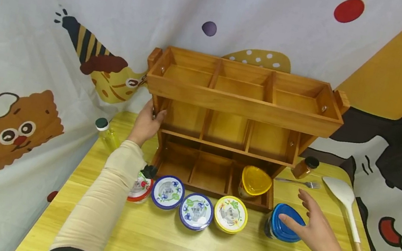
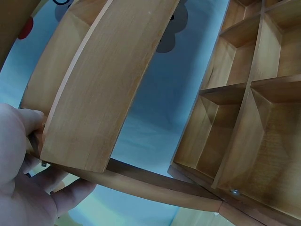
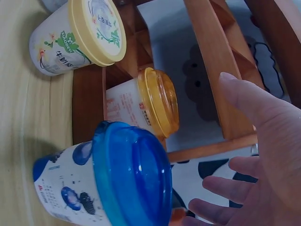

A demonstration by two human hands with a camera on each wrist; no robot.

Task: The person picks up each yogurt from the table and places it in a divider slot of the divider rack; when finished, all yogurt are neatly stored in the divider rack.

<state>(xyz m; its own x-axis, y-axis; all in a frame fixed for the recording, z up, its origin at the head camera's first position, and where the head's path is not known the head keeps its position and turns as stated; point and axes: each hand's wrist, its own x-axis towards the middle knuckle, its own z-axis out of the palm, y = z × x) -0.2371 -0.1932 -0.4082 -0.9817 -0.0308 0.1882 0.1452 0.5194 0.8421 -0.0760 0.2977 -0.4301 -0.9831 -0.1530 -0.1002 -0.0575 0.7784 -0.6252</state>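
A three-tier wooden shelf rack [image 1: 242, 113] with divided trays stands at the back of the table. My left hand [image 1: 146, 123] grips its left side near the middle tier; in the left wrist view the thumb and fingers [image 2: 75, 195] curl around the wood. My right hand [image 1: 316, 229] is held with fingers spread beside a blue-lidded cup [image 1: 285, 223] on the table. In the right wrist view, a gap shows between that hand [image 3: 263, 165] and the blue lid [image 3: 136, 174]. A cup with a yellow translucent lid [image 1: 256, 181] sits in the bottom tray's right compartment.
Before the rack stand a red-rimmed tub [image 1: 140, 188], two purple-rimmed tubs [image 1: 168, 192] and a yellow-rimmed tub [image 1: 230, 214]. A green-capped bottle [image 1: 108, 133] is at left. A dark-lidded jar [image 1: 305, 167], a fork [image 1: 298, 182] and a white spatula with wooden handle [image 1: 353, 224] lie right.
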